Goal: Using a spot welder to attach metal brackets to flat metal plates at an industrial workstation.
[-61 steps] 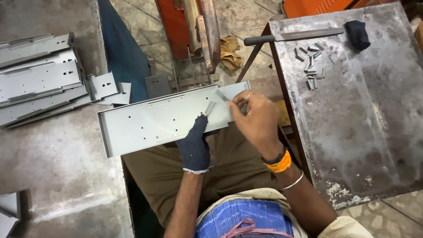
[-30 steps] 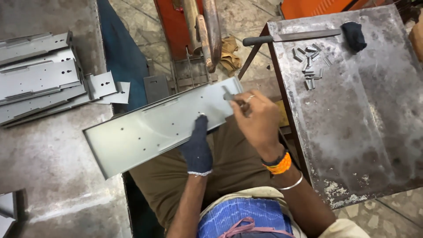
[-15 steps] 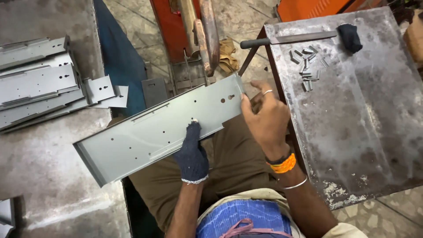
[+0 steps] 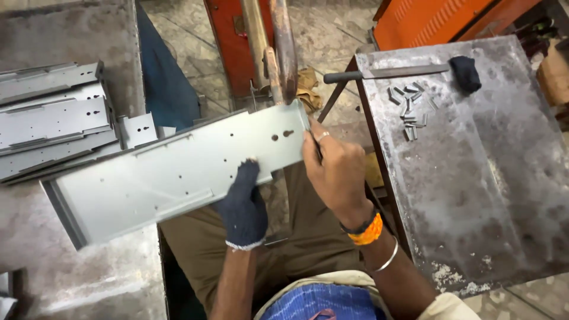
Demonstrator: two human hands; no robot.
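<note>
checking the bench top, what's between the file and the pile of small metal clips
Nothing: in the head view, bare steel table separates the file from the clips.

A stack of grey punched metal panels [image 4: 50,118] lies at far left on a worn bench [image 4: 77,278]. At right, a scuffed steel table [image 4: 474,195] carries a long file [image 4: 385,73], a dark cloth [image 4: 465,72] and small metal clips [image 4: 409,109]. Orange-red machinery [image 4: 237,41] stands beyond.
</note>
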